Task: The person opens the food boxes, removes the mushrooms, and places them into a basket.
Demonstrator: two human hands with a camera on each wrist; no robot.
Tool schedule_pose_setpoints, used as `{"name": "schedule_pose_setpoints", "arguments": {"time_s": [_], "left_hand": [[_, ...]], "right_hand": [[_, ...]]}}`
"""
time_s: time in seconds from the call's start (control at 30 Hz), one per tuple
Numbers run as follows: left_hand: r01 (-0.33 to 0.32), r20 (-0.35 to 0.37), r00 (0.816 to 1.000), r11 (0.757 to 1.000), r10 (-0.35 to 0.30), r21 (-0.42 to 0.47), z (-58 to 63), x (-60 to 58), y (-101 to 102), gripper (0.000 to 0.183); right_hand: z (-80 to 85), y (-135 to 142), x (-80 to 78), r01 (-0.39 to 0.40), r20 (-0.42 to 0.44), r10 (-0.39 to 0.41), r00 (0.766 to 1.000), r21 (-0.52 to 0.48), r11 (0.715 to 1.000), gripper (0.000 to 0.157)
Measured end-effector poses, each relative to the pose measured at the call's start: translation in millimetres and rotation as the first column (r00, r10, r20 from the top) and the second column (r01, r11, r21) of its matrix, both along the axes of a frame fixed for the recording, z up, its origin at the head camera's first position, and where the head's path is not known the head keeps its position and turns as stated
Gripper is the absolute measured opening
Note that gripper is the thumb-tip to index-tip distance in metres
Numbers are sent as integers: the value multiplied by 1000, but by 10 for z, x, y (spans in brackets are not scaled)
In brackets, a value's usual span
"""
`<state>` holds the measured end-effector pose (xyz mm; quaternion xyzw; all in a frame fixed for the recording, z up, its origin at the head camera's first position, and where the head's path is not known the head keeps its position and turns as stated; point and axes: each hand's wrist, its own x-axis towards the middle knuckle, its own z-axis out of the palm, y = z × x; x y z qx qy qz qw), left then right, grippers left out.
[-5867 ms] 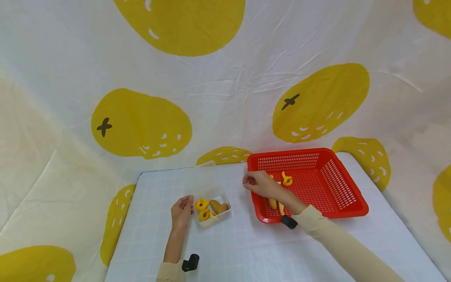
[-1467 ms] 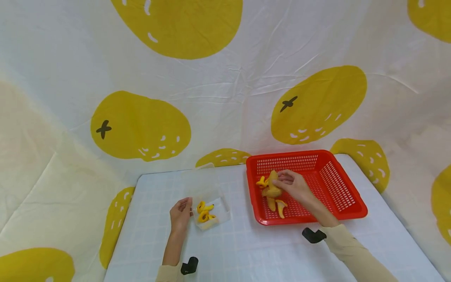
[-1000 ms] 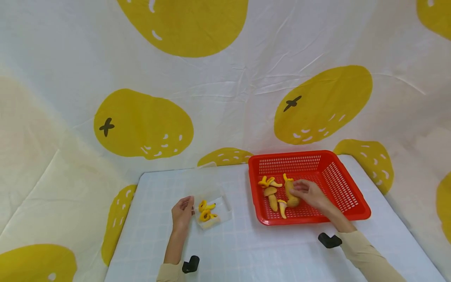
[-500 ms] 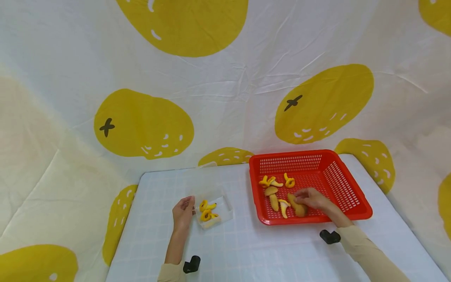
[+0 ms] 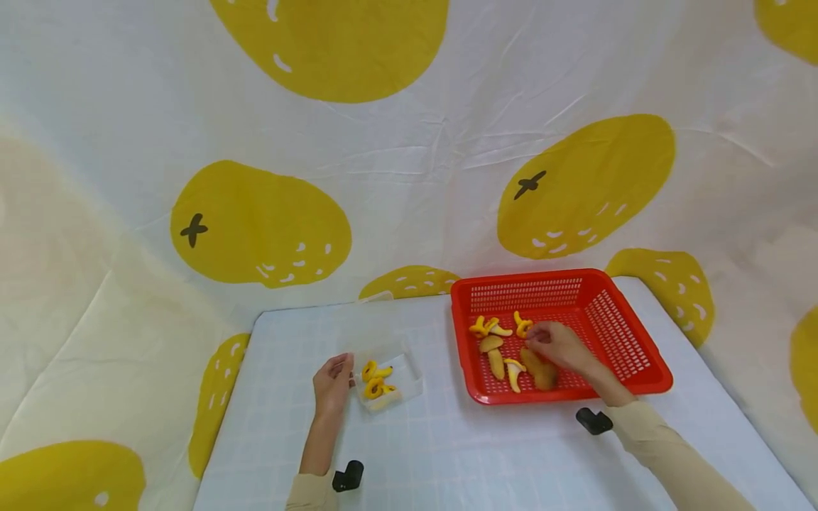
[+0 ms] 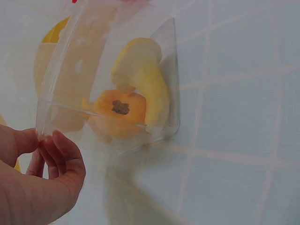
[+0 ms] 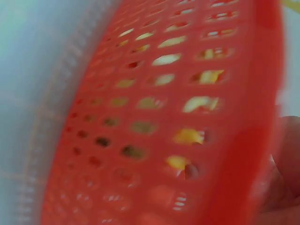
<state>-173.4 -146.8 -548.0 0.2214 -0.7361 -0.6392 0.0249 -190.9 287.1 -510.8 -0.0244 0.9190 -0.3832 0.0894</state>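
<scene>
My left hand [image 5: 332,383] pinches the edge of a clear plastic box [image 5: 409,387] between thumb and fingers; the left wrist view shows this hand [image 6: 44,183] at the box wall. Inside lie two yellow chanterelle mushrooms [image 6: 157,93]. Over a red plastic basket [image 5: 469,380], my right hand [image 5: 562,348] has loosely bent fingers and no visible object in them. Its fingertips are close to a yellow chanterelle [image 5: 524,328]; contact cannot be told. Just below the hand lies a brown mushroom [image 5: 542,372]. In the right wrist view the basket wall [image 7: 234,154] hides most of the work.
At the basket's left side lie another brown mushroom [image 5: 495,357], a pale-stemmed chanterelle [image 5: 514,374] and small yellow chanterelles [image 5: 488,326]. The clear lid [image 5: 373,312] stands raised behind the box. A white checked cloth [image 5: 434,454] covers the table; a fruit-print curtain hangs behind.
The right hand took a brown mushroom from the box to the basket, shifted it rightward there, then let go and moved up-left towards a chanterelle. The left hand stayed at the box.
</scene>
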Motion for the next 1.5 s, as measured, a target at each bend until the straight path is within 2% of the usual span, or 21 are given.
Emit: {"name": "schedule_pose_setpoints", "arguments": {"time_s": [0.17, 0.3, 0.7, 1.1, 1.3, 1.5], "left_hand": [[4, -3, 1000, 1000, -3, 8, -6, 0, -20, 38], [8, -4, 1000, 1000, -7, 22, -9, 3, -29, 38], [15, -2, 1000, 1000, -15, 13, -30, 0, -11, 39], [-7, -1, 1000, 1000, 7, 18, -44, -18, -12, 36], [-9, -4, 1000, 1000, 9, 28, -40, -7, -7, 37], [-14, -7, 1000, 999, 14, 32, -35, -16, -1, 36]], "right_hand": [[180, -192, -56, -55, -81, 54, 995, -15, 998, 14], [293, -342, -94, -102, -111, 97, 989, -46, 994, 9], [507, -809, -188, -179, -141, 164, 976, -105, 978, 6], [549, -1338, -251, -273, -187, 250, 950, -111, 955, 5], [487, -1561, -262, -360, -177, 334, 926, -143, 922, 7], [415, -1795, -269, -455, -181, 429, 885, -137, 880, 9]]}}
